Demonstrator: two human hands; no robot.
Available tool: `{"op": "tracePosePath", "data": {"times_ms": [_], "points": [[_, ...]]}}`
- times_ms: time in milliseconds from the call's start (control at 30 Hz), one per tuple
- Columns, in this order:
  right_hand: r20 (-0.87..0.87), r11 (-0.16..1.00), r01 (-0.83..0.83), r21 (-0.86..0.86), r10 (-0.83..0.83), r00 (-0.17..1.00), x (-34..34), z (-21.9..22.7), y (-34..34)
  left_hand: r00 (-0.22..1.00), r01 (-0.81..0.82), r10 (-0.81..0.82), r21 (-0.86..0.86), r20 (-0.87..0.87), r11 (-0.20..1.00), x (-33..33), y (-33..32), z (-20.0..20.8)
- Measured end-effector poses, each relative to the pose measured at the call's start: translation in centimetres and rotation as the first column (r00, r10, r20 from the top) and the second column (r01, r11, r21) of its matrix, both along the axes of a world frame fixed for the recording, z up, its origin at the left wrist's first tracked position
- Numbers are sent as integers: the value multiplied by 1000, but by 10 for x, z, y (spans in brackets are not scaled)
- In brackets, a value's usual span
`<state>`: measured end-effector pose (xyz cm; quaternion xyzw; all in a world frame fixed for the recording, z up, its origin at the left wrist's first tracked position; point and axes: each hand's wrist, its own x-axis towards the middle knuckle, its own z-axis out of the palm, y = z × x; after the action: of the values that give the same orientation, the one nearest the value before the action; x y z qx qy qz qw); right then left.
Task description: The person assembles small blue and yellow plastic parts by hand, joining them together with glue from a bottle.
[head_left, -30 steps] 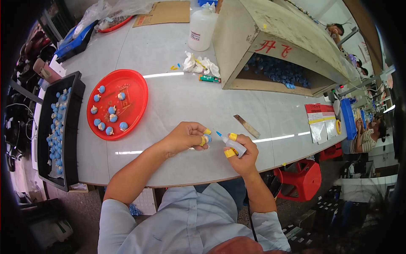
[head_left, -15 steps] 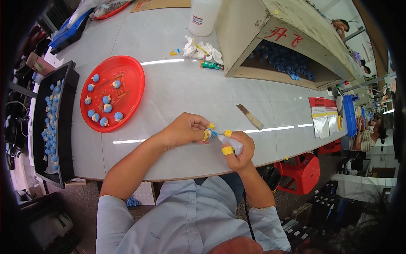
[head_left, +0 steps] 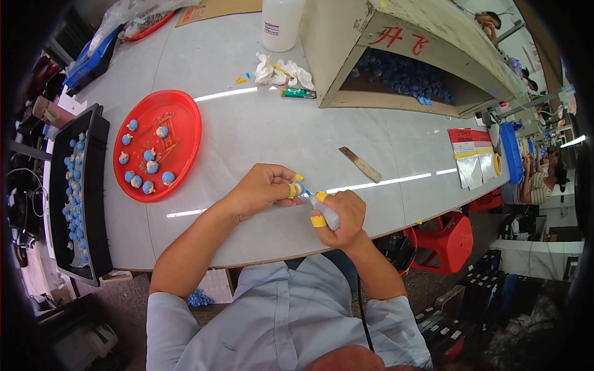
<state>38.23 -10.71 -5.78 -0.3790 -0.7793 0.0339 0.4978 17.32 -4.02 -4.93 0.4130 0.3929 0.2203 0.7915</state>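
Yellow bands wrap the fingertips of both hands. My left hand (head_left: 263, 191) is closed, pinching a small blue and pale ball-shaped piece (head_left: 301, 188) between thumb and fingers; the fingers partly hide it. In my right hand (head_left: 351, 213) is a small translucent squeeze bottle (head_left: 330, 216), tilted so that its thin bluish tip (head_left: 309, 193) meets or nearly meets the piece. Whether anything comes out of the tip is too small to tell. Off to the left, a round red tray (head_left: 193, 133) bears several blue balls (head_left: 167, 178) with pale bits on them, spaced apart.
A black bin (head_left: 97, 198) with many blue balls stands at the far left. A flat worn strip (head_left: 360, 164) lies beyond my hands. At the back are a white bottle (head_left: 279, 28), crumpled tissue (head_left: 283, 72), a green box (head_left: 297, 93) and an open-fronted cabinet (head_left: 346, 99) holding blue pieces.
The whole view has shifted slightly. Both hands keep their holds, and the bottle tip stays at the piece.
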Motion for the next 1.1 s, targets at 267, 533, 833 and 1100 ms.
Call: {"op": "tracePosePath", "data": {"times_ms": [267, 533, 833, 1100], "points": [[66, 1000, 12, 24, -13, 998, -1, 1, -3, 999, -29, 29, -10, -24, 1000, 2, -2, 5], [38, 1000, 9, 13, -10, 999, -1, 2, -4, 999, -45, 45, -21, -7, 999, 2, -1, 1], [46, 999, 32, 15, -33, 998, 0, -2, -2, 999, -30, 30, -8, -24, 1000, 2, -1, 1], [29, 1000, 13, 18, -13, 999, 0, -2, -3, 1000, -29, 29, 1, -8, 1000, 1, -1, 0]]}}
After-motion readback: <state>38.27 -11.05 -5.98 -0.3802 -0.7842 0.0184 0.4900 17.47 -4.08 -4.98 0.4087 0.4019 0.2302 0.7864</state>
